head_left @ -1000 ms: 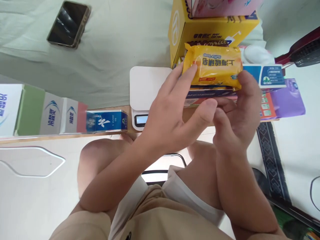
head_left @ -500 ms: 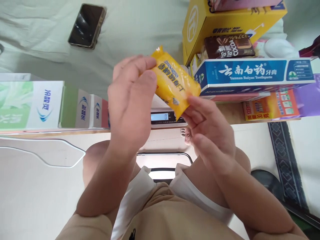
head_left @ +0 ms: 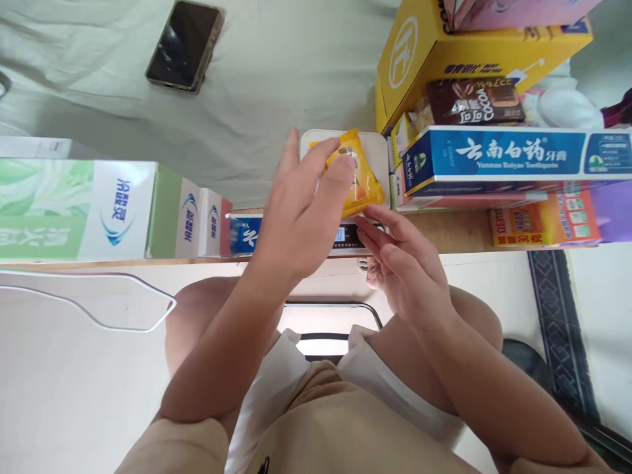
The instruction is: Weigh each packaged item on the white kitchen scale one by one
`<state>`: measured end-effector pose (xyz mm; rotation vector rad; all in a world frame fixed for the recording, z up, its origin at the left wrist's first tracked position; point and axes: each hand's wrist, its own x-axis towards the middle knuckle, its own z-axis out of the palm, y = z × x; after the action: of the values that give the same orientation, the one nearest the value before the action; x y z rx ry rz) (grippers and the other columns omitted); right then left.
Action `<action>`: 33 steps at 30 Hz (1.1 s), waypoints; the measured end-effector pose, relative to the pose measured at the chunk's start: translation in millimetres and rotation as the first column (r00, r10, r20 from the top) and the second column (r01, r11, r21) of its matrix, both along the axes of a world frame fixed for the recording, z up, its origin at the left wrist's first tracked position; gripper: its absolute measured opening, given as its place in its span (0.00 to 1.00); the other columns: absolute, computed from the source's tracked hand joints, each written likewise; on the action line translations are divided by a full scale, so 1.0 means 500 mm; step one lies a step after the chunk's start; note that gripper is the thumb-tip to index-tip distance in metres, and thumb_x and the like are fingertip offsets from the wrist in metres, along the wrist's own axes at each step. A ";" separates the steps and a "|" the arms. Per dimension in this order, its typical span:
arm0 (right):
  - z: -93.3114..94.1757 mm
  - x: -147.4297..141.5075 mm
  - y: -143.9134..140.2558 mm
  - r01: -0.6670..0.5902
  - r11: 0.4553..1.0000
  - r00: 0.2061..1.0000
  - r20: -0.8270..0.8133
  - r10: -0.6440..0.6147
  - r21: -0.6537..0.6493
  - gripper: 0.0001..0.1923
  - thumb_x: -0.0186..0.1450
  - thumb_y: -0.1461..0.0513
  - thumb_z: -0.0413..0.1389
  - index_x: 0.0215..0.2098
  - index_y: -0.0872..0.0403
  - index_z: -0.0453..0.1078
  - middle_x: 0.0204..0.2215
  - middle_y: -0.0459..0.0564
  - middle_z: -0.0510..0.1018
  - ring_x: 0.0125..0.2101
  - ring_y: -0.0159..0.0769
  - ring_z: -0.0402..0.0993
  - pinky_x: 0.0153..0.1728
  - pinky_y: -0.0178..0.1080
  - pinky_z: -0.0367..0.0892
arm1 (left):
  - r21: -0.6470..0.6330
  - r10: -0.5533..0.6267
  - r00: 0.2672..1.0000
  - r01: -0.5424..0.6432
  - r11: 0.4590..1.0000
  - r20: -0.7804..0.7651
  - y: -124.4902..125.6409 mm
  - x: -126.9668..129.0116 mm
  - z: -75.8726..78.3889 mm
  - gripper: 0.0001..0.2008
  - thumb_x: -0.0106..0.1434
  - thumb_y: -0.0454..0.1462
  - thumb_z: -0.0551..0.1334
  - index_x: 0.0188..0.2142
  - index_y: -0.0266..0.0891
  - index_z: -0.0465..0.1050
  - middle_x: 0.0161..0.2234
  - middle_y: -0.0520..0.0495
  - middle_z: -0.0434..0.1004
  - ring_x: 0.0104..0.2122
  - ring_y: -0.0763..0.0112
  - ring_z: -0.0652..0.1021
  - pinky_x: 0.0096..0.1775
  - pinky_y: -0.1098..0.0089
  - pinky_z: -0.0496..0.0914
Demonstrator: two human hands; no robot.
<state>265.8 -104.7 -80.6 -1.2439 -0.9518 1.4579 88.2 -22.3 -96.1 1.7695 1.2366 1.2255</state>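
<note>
Soap packet [head_left: 363, 187] pinched in left hand [head_left: 301, 210] grip, over scale [head_left: 380, 148].

Left hand [head_left: 301, 210] grips yellow packet [head_left: 363, 184] over white scale [head_left: 380, 148]; right hand [head_left: 399, 266] open beside

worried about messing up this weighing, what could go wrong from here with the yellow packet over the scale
1. The left hand grips the yellow packet over the white scale; fingers resting on the platform could skew the reading.
2. The blue toothpaste box sits tight beside the scale; a packet leaning on it might weigh light.
3. The open right hand hangs over the display, partly hiding the number.
</note>
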 end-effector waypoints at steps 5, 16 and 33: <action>0.011 0.014 0.001 0.103 0.992 0.985 0.131 -0.112 0.075 0.14 0.65 0.56 0.61 0.49 0.48 0.75 0.43 0.49 0.80 0.41 0.32 0.79 0.39 0.35 0.80 | -0.034 0.079 0.988 -0.075 0.997 0.132 -0.005 -0.005 0.035 0.24 0.72 0.63 0.54 0.48 0.54 0.79 0.53 0.57 0.81 0.62 0.59 0.72 0.64 0.54 0.68; 0.024 0.007 0.007 0.083 0.992 0.993 0.073 -0.090 0.091 0.06 0.65 0.61 0.60 0.41 0.50 0.73 0.31 0.43 0.73 0.29 0.27 0.69 0.32 0.33 0.74 | -0.253 0.092 0.969 -0.032 0.967 0.229 -0.025 -0.009 0.092 0.14 0.74 0.48 0.54 0.37 0.50 0.76 0.43 0.50 0.81 0.44 0.61 0.81 0.47 0.54 0.75; 0.078 -0.004 0.014 -0.244 0.860 0.617 0.756 -0.218 0.447 0.05 0.68 0.63 0.58 0.43 0.51 0.72 0.37 0.48 0.80 0.37 0.32 0.77 0.37 0.37 0.73 | -0.413 -0.077 0.968 0.173 0.894 0.239 -0.071 0.003 0.096 0.23 0.76 0.54 0.52 0.36 0.43 0.73 0.39 0.48 0.78 0.43 0.66 0.77 0.44 0.66 0.70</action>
<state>263.6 -97.6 -41.5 -1.4608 -1.8129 0.4900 89.5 -57.7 -48.1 1.3305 1.1393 0.9497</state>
